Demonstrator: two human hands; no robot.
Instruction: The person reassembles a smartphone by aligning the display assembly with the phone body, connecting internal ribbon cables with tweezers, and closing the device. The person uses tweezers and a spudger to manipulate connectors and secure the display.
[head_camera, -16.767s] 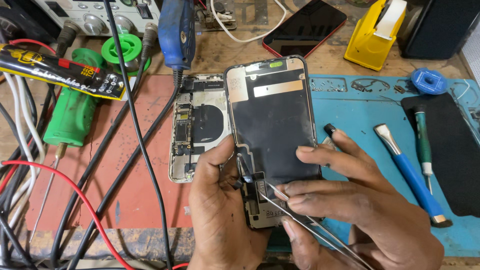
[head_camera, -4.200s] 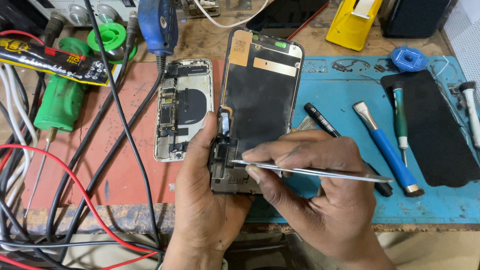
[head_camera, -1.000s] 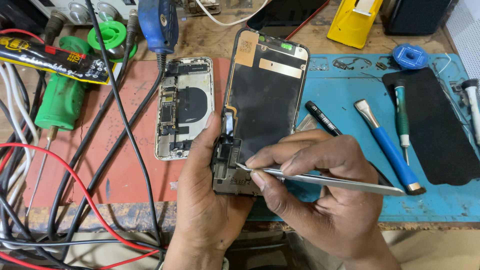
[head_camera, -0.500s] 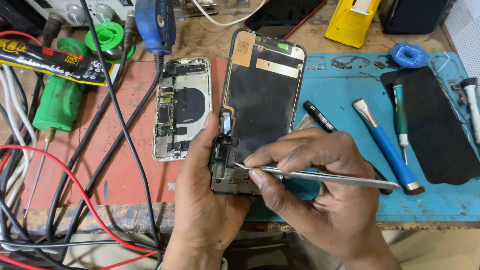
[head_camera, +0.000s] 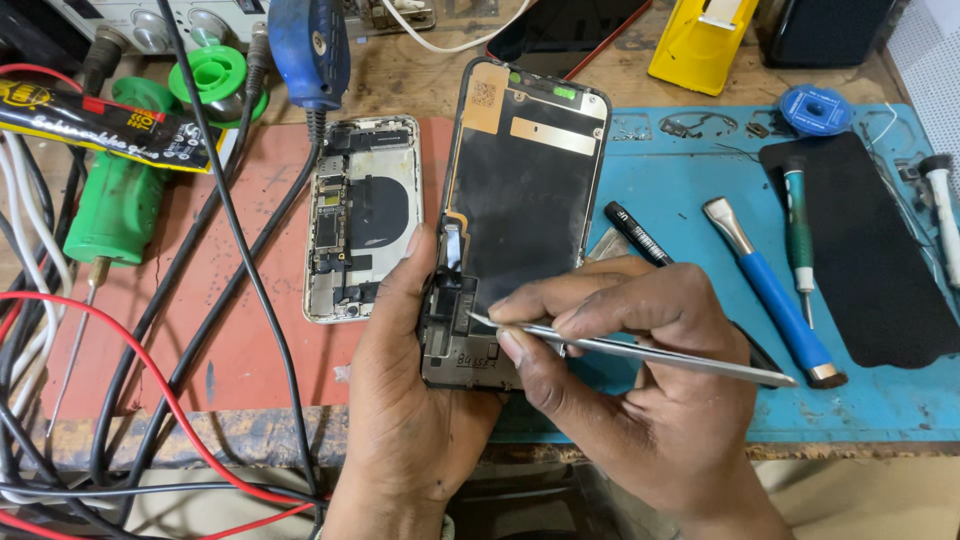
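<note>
While the left hand (head_camera: 410, 400) grips the screen (head_camera: 520, 210), right fingers (head_camera: 590, 320) pinching tweezers (head_camera: 640, 352) could slip and tear its cable.

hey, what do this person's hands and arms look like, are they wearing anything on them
Both the left hand and the right hand are bare: no gloves, rings or watch show. The nails are short. No sleeve is visible on either wrist or forearm up to the picture's lower edge.
</note>
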